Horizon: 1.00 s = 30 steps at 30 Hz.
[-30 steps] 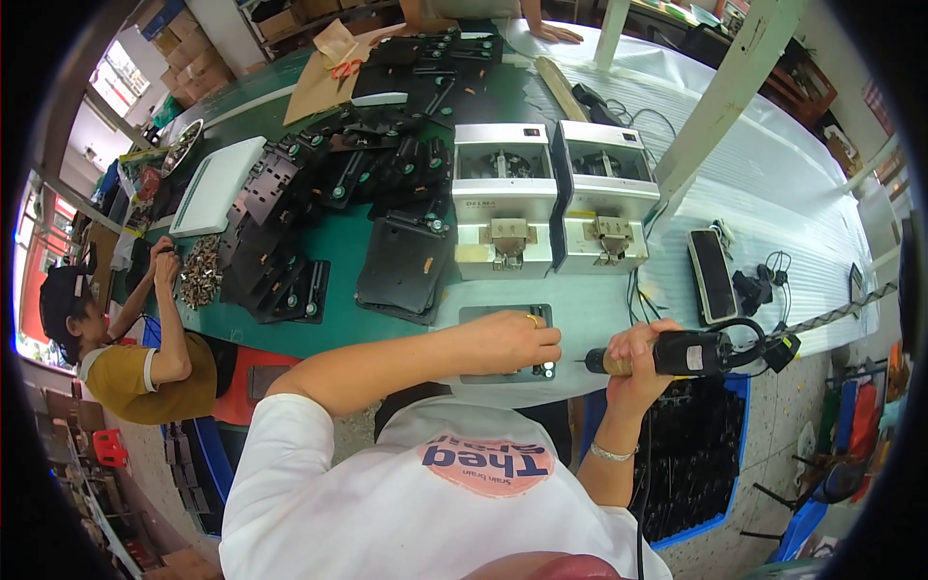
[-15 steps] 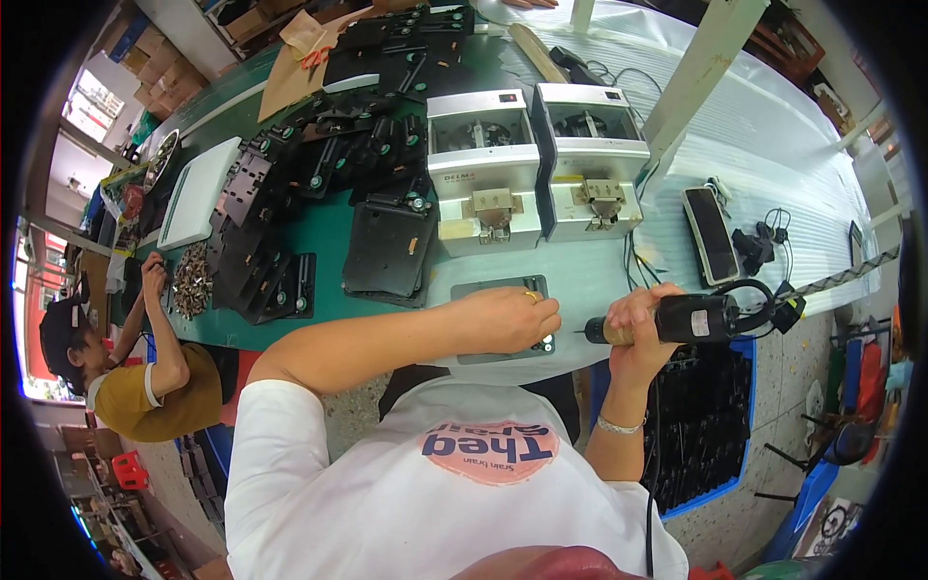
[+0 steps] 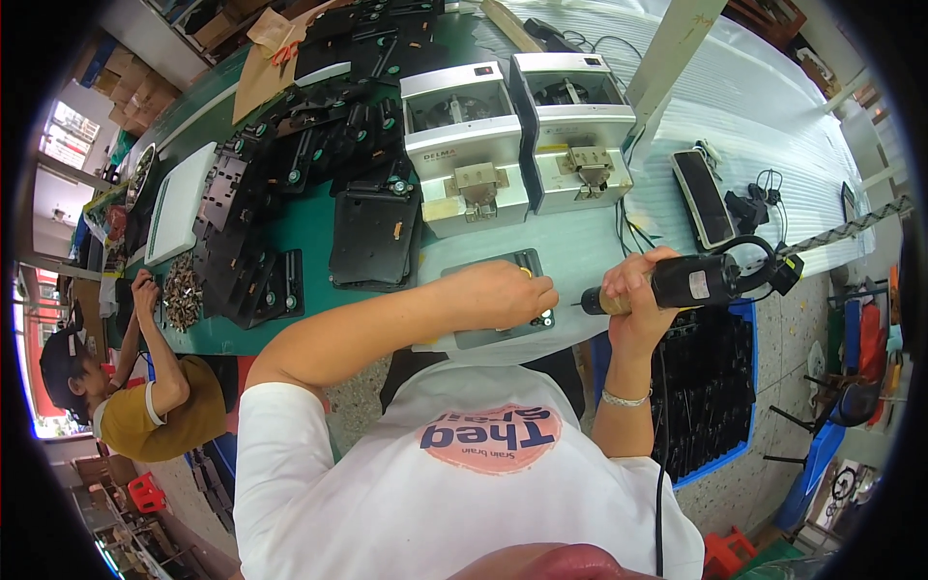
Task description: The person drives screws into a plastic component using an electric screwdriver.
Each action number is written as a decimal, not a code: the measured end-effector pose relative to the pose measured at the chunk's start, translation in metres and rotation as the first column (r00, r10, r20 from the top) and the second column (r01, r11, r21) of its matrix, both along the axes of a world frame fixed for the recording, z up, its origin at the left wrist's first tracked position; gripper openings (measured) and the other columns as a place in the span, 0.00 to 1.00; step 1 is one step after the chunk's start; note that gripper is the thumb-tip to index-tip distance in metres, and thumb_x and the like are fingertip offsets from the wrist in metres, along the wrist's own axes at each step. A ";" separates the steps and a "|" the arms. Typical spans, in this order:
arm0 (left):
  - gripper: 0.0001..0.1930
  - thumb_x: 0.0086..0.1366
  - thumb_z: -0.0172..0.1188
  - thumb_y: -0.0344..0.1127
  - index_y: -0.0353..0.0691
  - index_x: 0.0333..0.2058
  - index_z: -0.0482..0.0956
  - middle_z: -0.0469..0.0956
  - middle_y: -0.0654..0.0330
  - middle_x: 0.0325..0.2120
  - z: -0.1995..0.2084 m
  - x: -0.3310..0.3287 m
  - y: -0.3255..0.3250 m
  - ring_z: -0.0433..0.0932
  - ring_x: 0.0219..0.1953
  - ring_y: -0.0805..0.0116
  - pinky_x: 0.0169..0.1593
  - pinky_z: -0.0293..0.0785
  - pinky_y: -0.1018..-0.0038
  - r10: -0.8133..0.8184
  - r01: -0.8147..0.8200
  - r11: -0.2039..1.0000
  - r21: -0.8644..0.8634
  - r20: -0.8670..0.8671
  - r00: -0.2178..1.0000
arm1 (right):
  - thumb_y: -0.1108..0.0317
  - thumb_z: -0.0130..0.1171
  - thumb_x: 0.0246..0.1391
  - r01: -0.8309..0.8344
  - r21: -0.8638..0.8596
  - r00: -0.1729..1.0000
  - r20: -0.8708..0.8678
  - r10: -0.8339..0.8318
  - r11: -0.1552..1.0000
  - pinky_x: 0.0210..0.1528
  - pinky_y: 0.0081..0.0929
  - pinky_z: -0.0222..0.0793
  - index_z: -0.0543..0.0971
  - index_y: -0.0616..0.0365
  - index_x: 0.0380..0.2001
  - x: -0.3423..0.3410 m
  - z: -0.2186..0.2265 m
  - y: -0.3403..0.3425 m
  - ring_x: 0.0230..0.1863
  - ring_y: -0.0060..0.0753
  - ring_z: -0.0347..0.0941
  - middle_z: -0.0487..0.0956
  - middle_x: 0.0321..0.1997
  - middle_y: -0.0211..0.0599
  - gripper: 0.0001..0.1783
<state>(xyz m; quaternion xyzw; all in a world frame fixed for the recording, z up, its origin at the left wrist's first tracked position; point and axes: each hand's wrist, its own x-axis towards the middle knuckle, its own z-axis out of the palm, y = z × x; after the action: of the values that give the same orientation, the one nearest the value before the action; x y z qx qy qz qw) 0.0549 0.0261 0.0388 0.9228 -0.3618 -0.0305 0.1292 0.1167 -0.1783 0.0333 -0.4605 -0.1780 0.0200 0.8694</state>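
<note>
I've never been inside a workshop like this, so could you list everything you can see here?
Table: 1, green, centre
Sheeting: 1 stretch, whitish, table's right
Machines: 2, silver, mid-table
Plate: 1, dark grey, table's near edge
Corded tool: 1, black and tan, right of plate
Stacked plates: uncountable, black, left of machines
Small metal parts: uncountable, silvery-brown, table's left
White slab: 1, table's left
Scissors: 1, orange-red handles, far left
Phone-like device: 1, black and white, right
Crate: 1, blue, lower right
Stools: 2, red, floor
Co-worker: 1, mustard top, left
Left hand: 1, bare, over plate
Right hand: 1, bare, holding tool
</note>
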 end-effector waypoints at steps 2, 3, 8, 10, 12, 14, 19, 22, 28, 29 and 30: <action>0.06 0.63 0.53 0.31 0.34 0.35 0.70 0.72 0.53 0.30 0.000 -0.001 -0.002 0.81 0.29 0.53 0.32 0.79 0.61 0.022 -0.022 1.000 0.007 -0.028 0.999 | 0.78 0.63 0.54 -0.010 0.042 1.000 -0.012 0.010 0.999 0.30 0.27 0.71 0.68 0.60 0.47 0.001 -0.001 0.000 0.23 0.25 0.70 0.73 0.25 0.33 0.19; 0.06 0.63 0.53 0.31 0.34 0.35 0.69 0.72 0.51 0.30 -0.001 -0.001 -0.003 0.81 0.30 0.51 0.33 0.79 0.59 0.049 -0.048 0.999 0.018 -0.054 0.997 | 0.78 0.63 0.54 -0.019 0.039 1.000 -0.006 0.019 0.999 0.30 0.27 0.71 0.68 0.60 0.47 0.001 -0.002 0.000 0.23 0.25 0.70 0.73 0.25 0.33 0.19; 0.06 0.63 0.54 0.30 0.33 0.34 0.69 0.73 0.53 0.28 -0.003 -0.002 -0.007 0.82 0.27 0.55 0.30 0.79 0.63 0.077 -0.077 0.997 -0.008 -0.005 0.997 | 0.76 0.63 0.54 -0.022 0.032 1.000 -0.007 0.022 0.999 0.30 0.27 0.71 0.68 0.60 0.48 0.002 -0.004 -0.001 0.24 0.25 0.71 0.74 0.26 0.33 0.20; 0.06 0.63 0.55 0.30 0.33 0.35 0.69 0.73 0.52 0.27 -0.005 -0.002 -0.008 0.83 0.27 0.54 0.29 0.79 0.63 0.098 -0.098 0.995 -0.003 -0.011 0.995 | 0.77 0.62 0.53 -0.015 0.004 1.000 0.014 0.014 1.000 0.30 0.27 0.71 0.68 0.61 0.48 0.002 -0.004 -0.001 0.24 0.25 0.71 0.74 0.26 0.34 0.20; 0.07 0.63 0.55 0.30 0.33 0.35 0.69 0.73 0.52 0.27 -0.006 -0.001 -0.009 0.83 0.27 0.54 0.29 0.79 0.63 0.112 -0.112 0.993 -0.021 -0.035 0.993 | 0.77 0.62 0.53 -0.013 0.006 1.000 0.007 0.013 1.000 0.30 0.27 0.71 0.68 0.61 0.48 0.002 -0.004 -0.001 0.24 0.25 0.71 0.74 0.26 0.34 0.20; 0.07 0.63 0.55 0.30 0.33 0.35 0.69 0.73 0.51 0.27 -0.004 -0.001 -0.011 0.83 0.27 0.53 0.29 0.79 0.62 0.127 -0.128 0.992 -0.024 -0.042 0.991 | 0.77 0.62 0.53 -0.011 0.006 1.000 0.000 0.011 1.000 0.30 0.27 0.71 0.68 0.61 0.48 0.002 -0.003 -0.001 0.23 0.25 0.71 0.74 0.26 0.34 0.20; 0.07 0.63 0.56 0.29 0.32 0.36 0.69 0.74 0.50 0.28 -0.003 -0.001 -0.012 0.83 0.28 0.52 0.30 0.79 0.61 0.150 -0.152 0.988 -0.019 -0.078 0.986 | 0.78 0.62 0.53 -0.031 0.030 0.999 -0.014 0.031 0.999 0.30 0.26 0.71 0.68 0.60 0.48 0.001 -0.004 -0.002 0.24 0.26 0.71 0.74 0.26 0.35 0.20; 0.08 0.62 0.56 0.29 0.33 0.37 0.69 0.73 0.50 0.30 -0.001 -0.001 -0.012 0.83 0.29 0.51 0.31 0.80 0.60 0.152 -0.155 0.988 -0.022 -0.100 0.983 | 0.78 0.62 0.53 -0.021 0.029 1.000 0.000 0.021 0.999 0.29 0.26 0.70 0.68 0.60 0.48 0.001 -0.005 -0.003 0.24 0.26 0.71 0.74 0.27 0.34 0.20; 0.10 0.59 0.59 0.27 0.32 0.38 0.69 0.71 0.51 0.35 0.001 -0.001 -0.007 0.83 0.30 0.51 0.33 0.81 0.60 0.117 -0.120 0.993 -0.018 -0.101 0.988 | 0.77 0.63 0.54 -0.031 0.034 0.999 -0.011 0.031 0.999 0.30 0.26 0.69 0.68 0.59 0.48 0.001 -0.002 -0.001 0.24 0.25 0.71 0.74 0.27 0.34 0.20; 0.11 0.57 0.60 0.26 0.32 0.37 0.69 0.70 0.51 0.36 0.002 0.001 -0.009 0.83 0.30 0.52 0.33 0.81 0.61 0.111 -0.115 0.993 -0.030 -0.122 0.986 | 0.77 0.63 0.54 -0.032 0.032 0.999 -0.013 0.032 0.999 0.30 0.26 0.69 0.68 0.59 0.48 0.001 -0.002 0.000 0.24 0.25 0.71 0.74 0.27 0.34 0.20; 0.13 0.55 0.62 0.26 0.32 0.37 0.69 0.69 0.51 0.37 0.003 0.002 -0.009 0.83 0.31 0.53 0.34 0.81 0.61 0.104 -0.111 0.993 -0.042 -0.142 0.984 | 0.78 0.63 0.54 -0.027 0.031 1.000 -0.003 0.027 0.999 0.30 0.26 0.69 0.68 0.60 0.48 0.002 -0.002 0.000 0.24 0.25 0.71 0.74 0.26 0.34 0.20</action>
<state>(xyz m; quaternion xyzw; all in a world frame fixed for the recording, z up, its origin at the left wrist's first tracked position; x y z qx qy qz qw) 0.0568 0.0172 0.0418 0.9331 -0.3020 -0.0789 0.1784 0.1186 -0.1786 0.0309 -0.4447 -0.1831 0.0298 0.8763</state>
